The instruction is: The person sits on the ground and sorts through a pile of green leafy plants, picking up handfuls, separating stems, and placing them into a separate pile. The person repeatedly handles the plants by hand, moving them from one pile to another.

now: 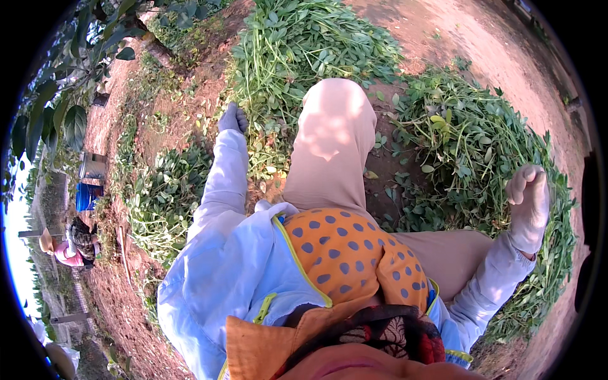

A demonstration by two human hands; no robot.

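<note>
My left hand [232,118], in a grey glove, is curled into a fist at the left edge of a large pile of leafy green plants [313,42]. The pile looks like pulled peanut plants. Whether the fist holds any stems is hidden from this angle. On the other side, my right hand [529,204] is raised over a second plant heap [465,152]. Its glove is pale, the fingers bend away from the palm side, and nothing shows between them.
One bent knee [332,128] rises between the heaps. More plants [166,190] lie at left. Farther off are a blue bucket [89,196], a pale container [92,165] and a person [71,247] in a straw hat. A stick [124,254] lies on bare soil. Tree branches [61,95] hang upper left.
</note>
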